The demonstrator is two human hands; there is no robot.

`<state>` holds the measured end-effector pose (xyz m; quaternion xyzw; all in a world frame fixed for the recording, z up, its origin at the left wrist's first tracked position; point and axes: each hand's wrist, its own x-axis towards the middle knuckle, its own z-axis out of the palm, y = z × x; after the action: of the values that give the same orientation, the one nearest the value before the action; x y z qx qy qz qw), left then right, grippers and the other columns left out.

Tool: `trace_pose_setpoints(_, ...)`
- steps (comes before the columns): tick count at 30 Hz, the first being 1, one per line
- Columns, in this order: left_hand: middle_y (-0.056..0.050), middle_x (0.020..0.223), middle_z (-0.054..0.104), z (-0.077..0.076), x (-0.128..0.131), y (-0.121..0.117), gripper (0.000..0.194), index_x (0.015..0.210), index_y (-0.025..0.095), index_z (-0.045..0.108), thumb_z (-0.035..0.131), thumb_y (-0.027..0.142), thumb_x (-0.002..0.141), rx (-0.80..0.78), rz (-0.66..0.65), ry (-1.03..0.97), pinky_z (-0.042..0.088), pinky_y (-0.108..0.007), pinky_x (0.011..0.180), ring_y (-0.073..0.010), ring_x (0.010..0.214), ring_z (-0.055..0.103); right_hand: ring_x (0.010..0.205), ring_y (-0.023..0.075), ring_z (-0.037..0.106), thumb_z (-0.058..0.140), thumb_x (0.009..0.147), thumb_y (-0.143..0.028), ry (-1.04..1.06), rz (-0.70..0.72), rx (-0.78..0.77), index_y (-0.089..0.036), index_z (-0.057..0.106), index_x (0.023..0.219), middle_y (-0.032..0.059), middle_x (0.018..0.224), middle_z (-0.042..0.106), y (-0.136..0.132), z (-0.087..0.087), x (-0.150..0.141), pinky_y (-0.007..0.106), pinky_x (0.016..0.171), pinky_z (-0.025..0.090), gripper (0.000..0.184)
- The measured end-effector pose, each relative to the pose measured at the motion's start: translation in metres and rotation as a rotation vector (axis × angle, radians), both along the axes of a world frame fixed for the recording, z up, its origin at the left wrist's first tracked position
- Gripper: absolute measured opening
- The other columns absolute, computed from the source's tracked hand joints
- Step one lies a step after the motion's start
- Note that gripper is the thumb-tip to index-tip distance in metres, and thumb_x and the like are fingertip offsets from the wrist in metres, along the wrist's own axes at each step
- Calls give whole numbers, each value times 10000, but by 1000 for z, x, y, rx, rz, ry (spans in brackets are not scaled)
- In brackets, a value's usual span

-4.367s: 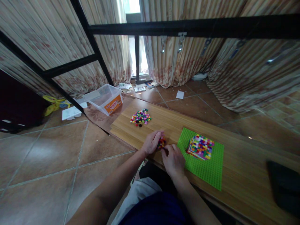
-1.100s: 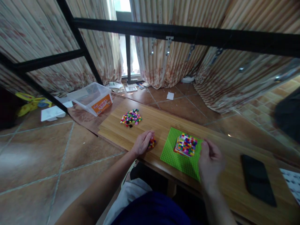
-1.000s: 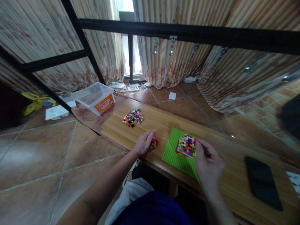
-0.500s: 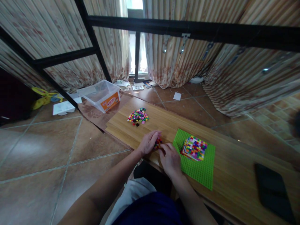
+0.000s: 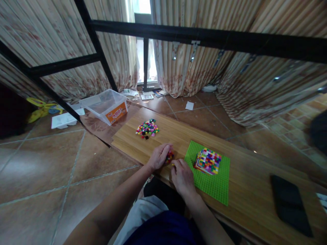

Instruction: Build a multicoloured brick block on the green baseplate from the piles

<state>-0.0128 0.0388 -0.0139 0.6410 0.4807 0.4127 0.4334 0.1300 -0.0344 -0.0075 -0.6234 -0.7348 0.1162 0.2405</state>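
Observation:
My left hand point(image 5: 158, 157) rests on the wooden table point(image 5: 178, 136), cupped around a small clump of coloured bricks point(image 5: 169, 157). My right hand point(image 5: 182, 177) lies just right of it, fingers curled, its fingertips pinching at that clump; a small yellow piece shows at them. To the right lies a green baseplate point(image 5: 217, 183) with a square block of many-coloured bricks point(image 5: 207, 160) built on it. A loose pile of small coloured bricks point(image 5: 147, 128) sits farther back on the table.
A black phone point(image 5: 290, 204) lies on the table at the right. On the tiled floor stand a clear plastic box point(image 5: 106, 105) and scattered papers point(image 5: 146, 96). A black metal frame point(image 5: 178, 32) crosses in front of striped curtains.
My right hand has come back left from the built block on the baseplate to the clump under my left hand. The left hand has stayed put.

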Motion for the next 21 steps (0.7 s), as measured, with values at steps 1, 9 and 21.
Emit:
trace_pose_setpoints(1, -88, 1112, 764, 0, 0, 0, 492, 1204, 163, 694, 366, 488, 1034, 2, -1, 3, 533, -339, 999, -211, 1035, 710, 937, 216, 618, 434, 922, -138, 36, 9, 14, -206, 701, 1024, 86, 985, 683, -2, 2, 1, 356, 854, 488, 294)
trace_pose_setpoints(9, -90, 1078, 772, -3, 0, 1, 517, 1211, 169, 692, 373, 533, 1028, -17, 12, -25, 546, -361, 987, -210, 1015, 714, 927, 175, 675, 517, 957, -322, 421, -125, 147, -244, 743, 1005, 65, 1022, 718, -32, 36, 48, 313, 807, 543, 243)
trace_pose_setpoints(21, -106, 1121, 759, -7, 0, 2, 528, 1211, 174, 685, 378, 562, 1025, -10, 8, -28, 553, -385, 991, -214, 1041, 716, 863, 209, 681, 645, 821, -481, 623, -661, 220, -170, 743, 947, 101, 966, 747, -11, 22, 130, 373, 833, 522, 350)
